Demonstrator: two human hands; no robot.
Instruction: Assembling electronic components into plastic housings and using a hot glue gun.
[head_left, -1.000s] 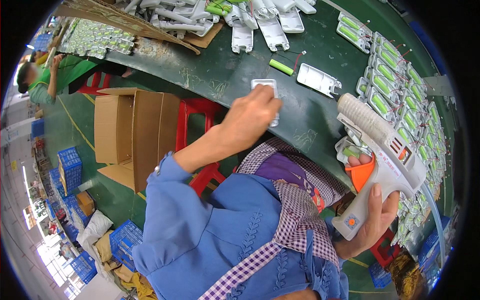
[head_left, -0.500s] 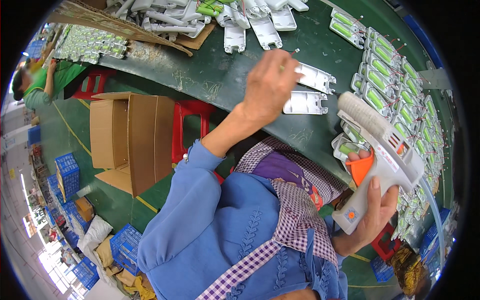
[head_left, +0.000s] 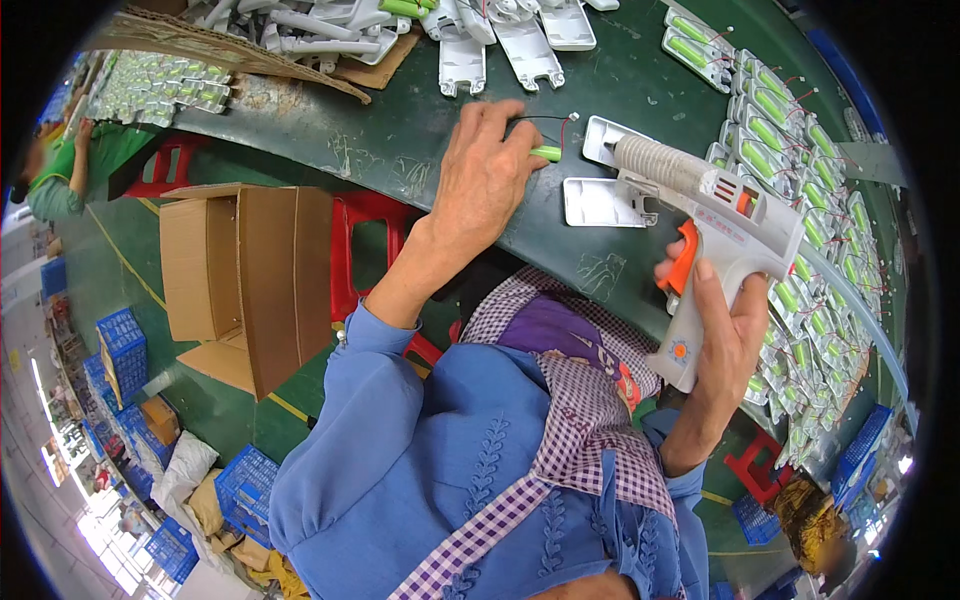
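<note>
My left hand (head_left: 480, 175) is closed around a green cylindrical battery (head_left: 546, 153) over the table; its end sticks out past the fingers. Thin red and black wires run from it to a small white plug (head_left: 573, 117). In my right hand (head_left: 728, 335) is a grey-white hot glue gun (head_left: 745, 235), fingers at its orange trigger (head_left: 684, 256). Its nozzle end is above an open white plastic shell (head_left: 597, 138), partly covering it. A second white shell (head_left: 600, 204) lies just nearer to me, its right end under the gun.
Rows of white shells with green batteries (head_left: 765, 135) cover the table's right side. Loose white shells (head_left: 463, 62) lie at the back beside a cardboard piece (head_left: 240, 55). A cardboard box (head_left: 285, 290) and red stool (head_left: 345, 250) stand left. A pale hose (head_left: 860, 300) trails rightward. A co-worker in green (head_left: 60, 190) sits far left.
My left hand has moved left, away from the shells, and the battery now shows in it. The glue gun has come left and up, its nozzle now over the upper shell.
</note>
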